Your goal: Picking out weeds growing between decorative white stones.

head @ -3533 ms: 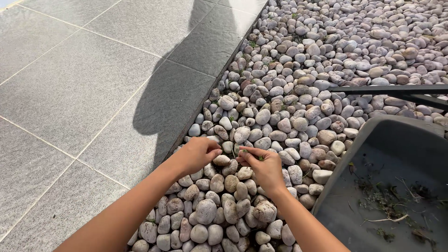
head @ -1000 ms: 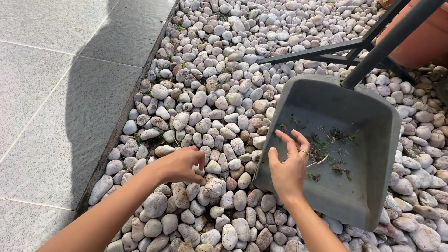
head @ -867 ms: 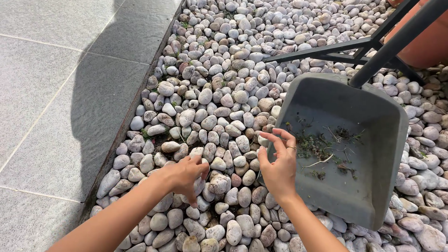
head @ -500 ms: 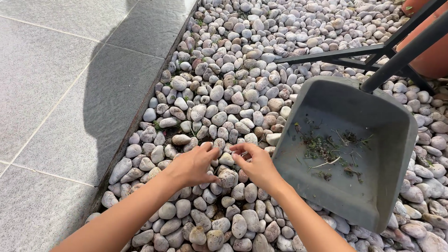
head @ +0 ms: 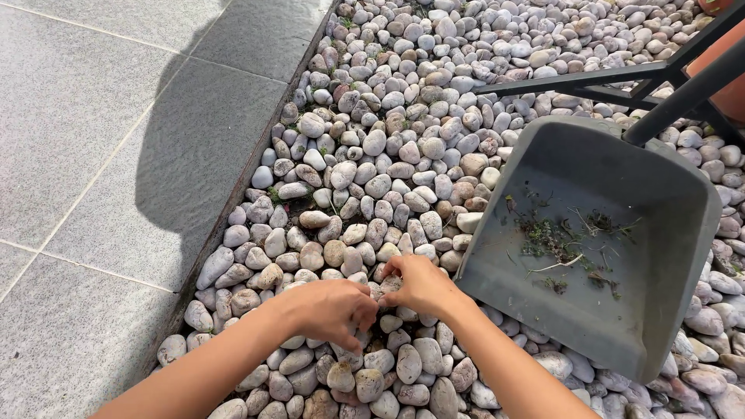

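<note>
Left hand (head: 330,310) and right hand (head: 419,283) meet fingertip-to-fingertip, curled down into the pebbles (head: 372,186) just beside the grey dustpan (head: 683,233); can't tell what's pinched. Best to part stones w/ one hand and grip any sprout low, near the root.

Hard, bright sunlight falls on the whole scene, outdoors and even in colour. A large dark shadow lies on the paving (head: 116,155) up and left of the hands, its edge crisp, which puts the sun behind the wearer and to the right. The pebbles (head: 403,155) above the hands throw small sharp shadows into their gaps, and the palest ones nearly glare. The dustpan (head: 605,310) right of the hands is shaded inside along its walls. Both hands, left (head: 330,310) and right (head: 419,285), are sharp, with no motion blur. Straight lines bow slightly toward the frame's edges.
</note>
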